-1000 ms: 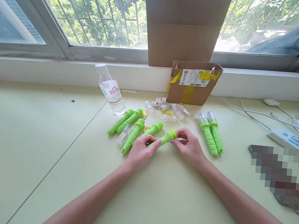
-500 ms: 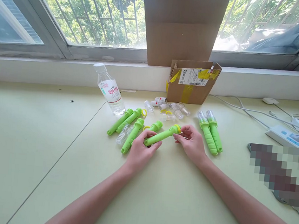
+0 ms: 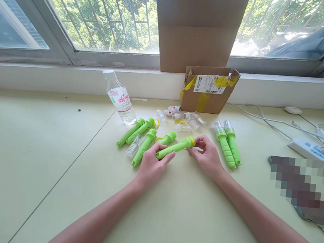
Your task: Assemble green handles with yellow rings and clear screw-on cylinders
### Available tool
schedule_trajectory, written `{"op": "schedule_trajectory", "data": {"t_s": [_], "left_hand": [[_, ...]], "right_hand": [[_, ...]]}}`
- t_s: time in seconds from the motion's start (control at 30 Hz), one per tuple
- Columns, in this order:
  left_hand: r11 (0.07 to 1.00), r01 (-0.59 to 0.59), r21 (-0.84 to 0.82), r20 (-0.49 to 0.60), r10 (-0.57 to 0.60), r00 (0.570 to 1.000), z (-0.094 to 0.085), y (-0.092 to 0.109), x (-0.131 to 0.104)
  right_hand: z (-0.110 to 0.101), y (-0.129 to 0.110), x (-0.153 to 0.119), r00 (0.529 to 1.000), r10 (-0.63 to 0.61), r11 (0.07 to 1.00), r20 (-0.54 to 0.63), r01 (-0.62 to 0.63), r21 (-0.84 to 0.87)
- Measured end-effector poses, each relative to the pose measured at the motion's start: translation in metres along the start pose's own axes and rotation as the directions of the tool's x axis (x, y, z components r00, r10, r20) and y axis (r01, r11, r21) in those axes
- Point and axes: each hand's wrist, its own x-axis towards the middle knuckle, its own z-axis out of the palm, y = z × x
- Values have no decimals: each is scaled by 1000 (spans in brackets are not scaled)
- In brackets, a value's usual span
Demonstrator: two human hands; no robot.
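Observation:
My left hand [image 3: 152,162] is closed round the lower part of a green plastic tube handle [image 3: 175,147], which tilts up to the right. At its threaded end sits a yellow ring [image 3: 192,141], pinched by the fingertips of my right hand [image 3: 207,155]. Just behind my left hand lies another green handle [image 3: 168,138] with a loose yellow ring [image 3: 159,139] beside it. To the left, a green handle [image 3: 144,147] rests against a clear ribbed cap [image 3: 134,146]. Two further green handles [image 3: 133,133] lie beyond it.
Clear caps and small clear parts [image 3: 190,120] lie before a cardboard box [image 3: 204,102]. Two capped green sticks [image 3: 227,145] lie on the right. A water bottle [image 3: 122,102] stands back left. A power strip [image 3: 311,147] with cables and a pixelated object [image 3: 301,188] are far right.
The yellow ring sits slightly differently on the threaded end, and my right fingertips have shifted a little around it. My left hand keeps its hold on the green handle.

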Motion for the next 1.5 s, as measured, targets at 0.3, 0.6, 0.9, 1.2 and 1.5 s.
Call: {"op": "schedule_trajectory", "data": {"t_s": [0.3, 0.6, 0.9, 1.2, 1.5], "left_hand": [[998, 56, -41, -10, -57, 998, 0, 5, 0], [1000, 2, -25, -9, -2, 1000, -1, 4, -1], [986, -150, 68, -54, 154, 987, 4, -5, 1], [986, -117, 119, -104, 130, 986, 3, 0, -4], [991, -88, 105, -110, 99, 989, 3, 4, -5]], "right_hand": [[-1, 0, 0, 1000, 1, 1000, 23, -2, 23], [0, -2, 0, 1000, -8, 1000, 7, 9, -4], [2, -5, -2, 1000, 14, 998, -25, -12, 54], [-1, -1, 0, 999, -25, 1000, 47, 25, 9], [-1, -1, 0, 999, -34, 999, 24, 34, 2]]}}
